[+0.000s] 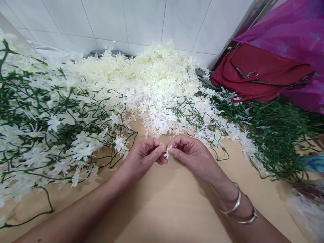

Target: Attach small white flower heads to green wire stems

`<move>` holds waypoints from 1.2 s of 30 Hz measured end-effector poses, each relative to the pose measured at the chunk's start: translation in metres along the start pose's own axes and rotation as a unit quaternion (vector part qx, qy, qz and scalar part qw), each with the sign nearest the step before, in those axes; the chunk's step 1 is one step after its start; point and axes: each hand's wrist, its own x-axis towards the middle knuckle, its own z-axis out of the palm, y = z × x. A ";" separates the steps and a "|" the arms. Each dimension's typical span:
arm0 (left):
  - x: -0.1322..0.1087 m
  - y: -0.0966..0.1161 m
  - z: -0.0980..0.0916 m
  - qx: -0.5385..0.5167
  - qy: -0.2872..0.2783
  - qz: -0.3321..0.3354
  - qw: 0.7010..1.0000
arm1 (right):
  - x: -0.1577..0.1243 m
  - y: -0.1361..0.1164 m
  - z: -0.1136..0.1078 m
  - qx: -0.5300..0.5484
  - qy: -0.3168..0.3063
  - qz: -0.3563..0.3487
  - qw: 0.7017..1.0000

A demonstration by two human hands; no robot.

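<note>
A small white artificial flower (167,154) is pinched between my two hands, above the front of the table. My left hand (149,152) is closed, thumb and fingertips meeting at the flower's left side. From the other side, my right hand (189,152) grips it between thumb and forefinger. The fingers cover part of the flower, and I cannot make out its stem. Just beyond my hands lies a big heap of loose white blossoms (162,77). To the left are white flowers on green stems (63,125), piled high.
Bare green stems (278,135) form a tangled pile on the right. Behind them sits a red handbag (268,67) against a purple plastic cover (283,23). A clear plastic bag (307,206) lies at the table's (157,209) right edge. White tiled wall (141,20) closes off the back.
</note>
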 end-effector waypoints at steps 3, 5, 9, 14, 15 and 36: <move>0.000 0.001 -0.002 -0.009 -0.010 -0.007 1.000 | -0.001 0.002 0.001 0.005 0.008 -0.002 1.000; 0.000 0.003 -0.002 -0.014 -0.015 -0.006 1.000 | -0.001 0.002 0.001 0.007 0.009 -0.012 1.000; 0.000 0.005 0.000 -0.030 -0.005 -0.007 1.000 | -0.002 0.002 0.001 -0.063 0.026 -0.056 0.996; 0.000 0.005 0.000 -0.028 -0.002 0.003 1.000 | -0.004 0.002 0.000 -0.109 0.039 -0.080 0.990; 0.000 0.005 0.000 -0.023 -0.003 0.008 1.000 | -0.004 0.001 0.000 -0.106 0.031 -0.075 0.991; 0.001 0.002 -0.001 0.027 -0.017 0.002 0.999 | 0.006 0.008 -0.006 0.014 -0.003 -0.008 1.000</move>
